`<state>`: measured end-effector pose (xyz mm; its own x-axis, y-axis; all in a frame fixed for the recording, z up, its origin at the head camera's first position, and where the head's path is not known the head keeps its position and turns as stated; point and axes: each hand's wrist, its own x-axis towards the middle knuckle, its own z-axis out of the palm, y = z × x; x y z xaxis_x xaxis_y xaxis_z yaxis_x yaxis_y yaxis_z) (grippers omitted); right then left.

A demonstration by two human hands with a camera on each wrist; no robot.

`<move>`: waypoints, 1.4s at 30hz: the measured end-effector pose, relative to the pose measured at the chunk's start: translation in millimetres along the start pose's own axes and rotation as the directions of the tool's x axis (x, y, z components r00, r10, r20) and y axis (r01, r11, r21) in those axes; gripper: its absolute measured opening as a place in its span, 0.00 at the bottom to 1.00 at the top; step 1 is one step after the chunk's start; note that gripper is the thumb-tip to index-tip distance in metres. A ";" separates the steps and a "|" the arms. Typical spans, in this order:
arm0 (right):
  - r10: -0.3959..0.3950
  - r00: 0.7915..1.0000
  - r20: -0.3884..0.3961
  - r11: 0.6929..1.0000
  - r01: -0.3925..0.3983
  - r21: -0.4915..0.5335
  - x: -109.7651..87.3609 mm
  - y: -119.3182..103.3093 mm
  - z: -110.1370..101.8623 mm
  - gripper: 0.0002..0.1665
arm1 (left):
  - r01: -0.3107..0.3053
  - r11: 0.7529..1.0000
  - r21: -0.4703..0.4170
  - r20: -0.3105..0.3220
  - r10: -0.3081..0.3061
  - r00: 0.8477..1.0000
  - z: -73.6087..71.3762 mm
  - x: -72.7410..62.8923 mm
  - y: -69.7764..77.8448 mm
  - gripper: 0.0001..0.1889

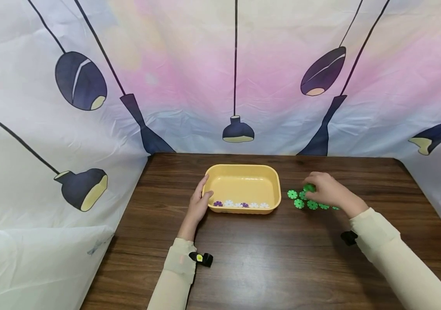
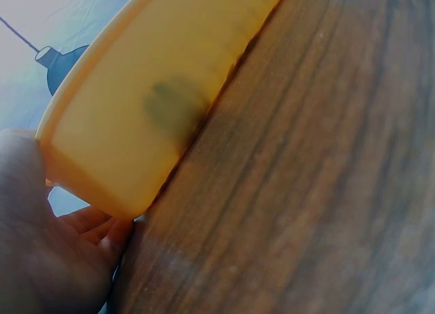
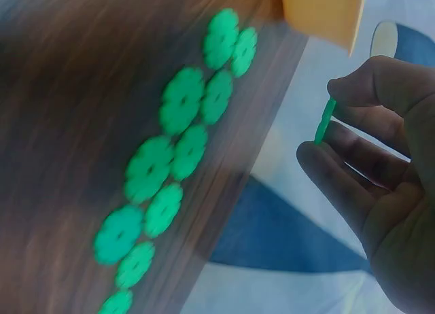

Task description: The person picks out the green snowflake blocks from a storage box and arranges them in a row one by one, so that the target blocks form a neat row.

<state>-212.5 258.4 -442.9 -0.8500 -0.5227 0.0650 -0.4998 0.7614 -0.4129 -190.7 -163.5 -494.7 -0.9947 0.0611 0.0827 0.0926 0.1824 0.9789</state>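
Note:
A yellow tray (image 1: 243, 186) sits on the table with white flower-shaped pieces (image 1: 228, 203) and purple ones (image 1: 218, 203) along its near inside edge. My left hand (image 1: 198, 206) grips its left end, thumb over the rim and fingers against the outer wall; the left wrist view also shows this end wall (image 2: 122, 117). Between thumb and fingertips, my right hand (image 1: 332, 190) pinches a green flower-shaped disc (image 3: 325, 121), raised above the table. Below that hand, several similar green discs (image 3: 149, 169) lie flat in two rows, right of the tray; the hand partly hides them in the head view.
Everything stands on a dark wood-grain table (image 1: 259, 258). A fabric backdrop (image 1: 193, 77) printed with hanging lamps rises behind its far edge and along the sides. Each wrist wears a black strap device (image 1: 202, 258).

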 end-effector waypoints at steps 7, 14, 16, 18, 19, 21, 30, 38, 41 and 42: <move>0.023 1.000 -0.009 1.000 -0.023 -0.017 -19.9 19.3 -3.2 0.15 | 0.009 1.000 -0.001 -0.006 -0.009 1.000 -0.5 -0.6 0.3 0.31; 0.087 0.996 -0.006 0.996 -0.087 -0.016 -39.4 38.4 -3.4 0.16 | 0.014 1.000 -0.003 -0.001 -0.014 1.000 -1.0 -0.5 -0.7 0.32; 0.105 0.994 -0.009 0.994 -0.105 -0.027 -44.7 45.4 -2.5 0.16 | 0.008 1.000 -0.005 -0.001 -0.008 1.000 -1.2 -0.3 -0.8 0.32; 0.127 0.992 -0.006 0.991 -0.127 -0.030 -50.0 52.3 -1.4 0.17 | 0.004 1.000 -0.008 -0.001 -0.004 1.000 -1.3 -0.4 -0.9 0.32; 0.137 0.991 -0.005 0.990 -0.137 -0.039 -52.9 55.7 -0.7 0.17 | 0.005 1.000 -0.009 -0.001 -0.005 1.000 -1.4 -0.6 -1.0 0.32; 0.162 0.987 0.003 0.986 -0.161 -0.045 -59.0 60.9 0.3 0.18 | 0.009 1.000 -0.007 -0.001 -0.009 1.000 -1.7 -1.2 -1.1 0.32; 0.229 0.973 0.007 0.973 -0.229 -0.042 -76.4 71.3 3.3 0.17 | 0.006 1.000 -0.003 0.000 -0.006 1.000 -3.0 -3.0 -0.1 0.32; 0.242 0.970 0.017 0.970 -0.241 -0.045 -78.2 70.6 6.5 0.15 | 0.010 1.000 -0.002 -0.003 -0.010 1.000 -5.1 -4.6 2.3 0.31; 0.243 0.970 0.020 0.969 -0.242 -0.044 -78.8 70.3 7.3 0.15 | 0.004 1.000 -0.005 -0.002 -0.004 1.000 -5.6 -4.2 2.0 0.31; 0.242 0.970 0.018 0.970 -0.241 -0.045 -79.0 70.1 7.4 0.14 | 0.002 1.000 -0.004 -0.002 -0.002 1.000 -5.7 -3.9 1.3 0.31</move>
<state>-179.1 350.3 -483.8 -0.9425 -0.3299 -0.0533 -0.2873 0.8814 -0.3750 -187.0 -169.2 -492.7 -0.9950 0.0591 0.0806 0.0900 0.1782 0.9799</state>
